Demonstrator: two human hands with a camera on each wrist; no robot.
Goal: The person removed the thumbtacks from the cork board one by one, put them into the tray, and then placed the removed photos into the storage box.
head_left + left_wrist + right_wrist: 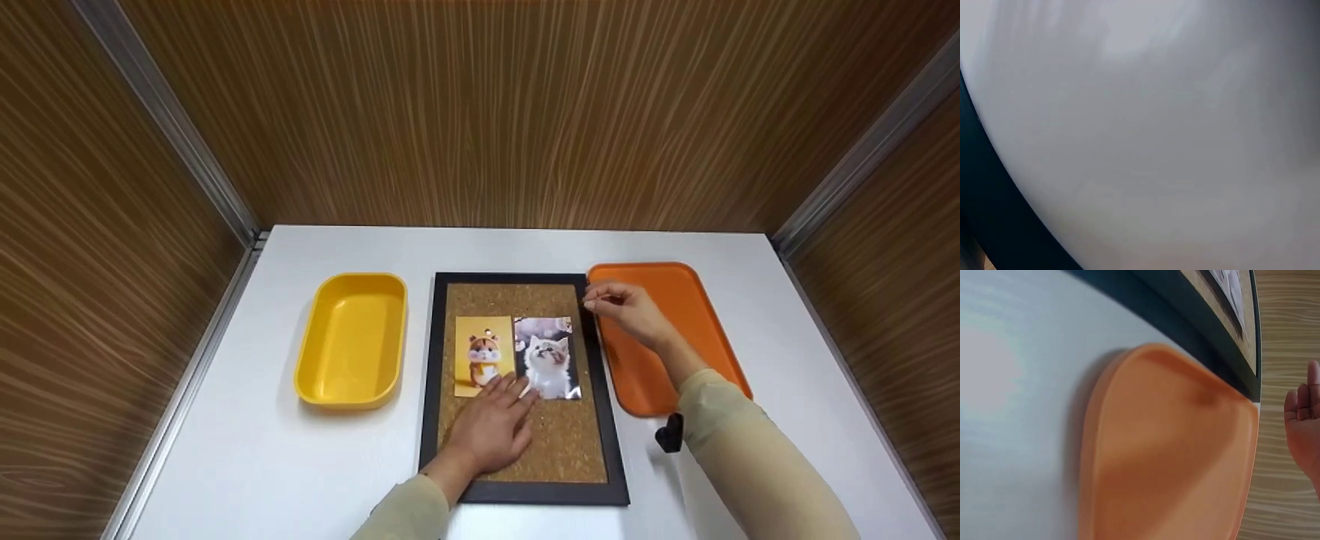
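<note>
Your left hand (491, 427) lies flat with fingers spread on the cork board (559, 442), its fingertips touching the near edges of the hamster picture (483, 352) and the kitten picture (547, 356), which sit side by side on the cork. Your right hand (626, 309) hovers over the board's far right corner, fingers curled with thumb and forefinger pressed together; whether they pinch a pin is too small to tell. Just right of the board's black frame (525, 493) lies the orange tray (675, 300), under your right forearm. Left of the board sits the yellow tub (352, 341). All rest on the white counter (247, 450).
</note>
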